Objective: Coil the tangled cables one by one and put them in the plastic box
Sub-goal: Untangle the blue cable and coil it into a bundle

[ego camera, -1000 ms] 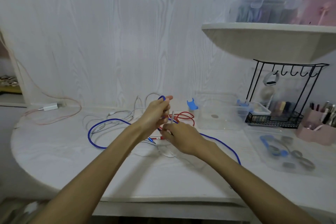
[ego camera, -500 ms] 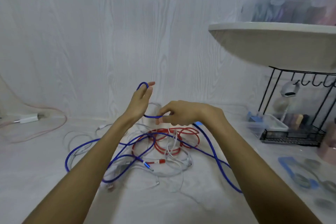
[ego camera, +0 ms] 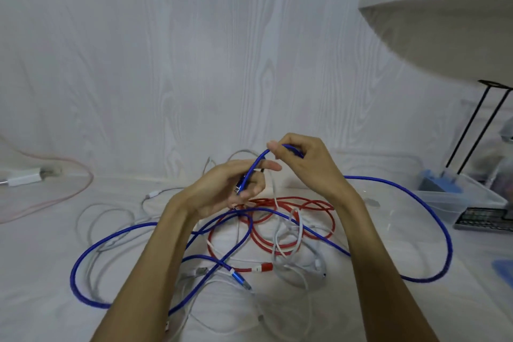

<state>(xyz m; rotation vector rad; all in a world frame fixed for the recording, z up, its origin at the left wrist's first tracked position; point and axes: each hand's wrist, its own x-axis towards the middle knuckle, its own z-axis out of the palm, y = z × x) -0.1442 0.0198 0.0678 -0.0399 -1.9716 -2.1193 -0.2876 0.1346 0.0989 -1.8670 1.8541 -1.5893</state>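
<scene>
Head camera view: both hands hold a blue cable (ego camera: 433, 203) above the tangle. Left hand (ego camera: 222, 189) grips its plug end; right hand (ego camera: 302, 164) pinches the cable just above, far of a red cable (ego camera: 277, 241).

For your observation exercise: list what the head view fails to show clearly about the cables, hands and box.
- Blue cable end: hidden inside the left hand in the head view.
- Plastic box: blurred at the right edge; its contents cannot be made out.
- White cables: their number is unclear under the red cable and the forearms.
</scene>
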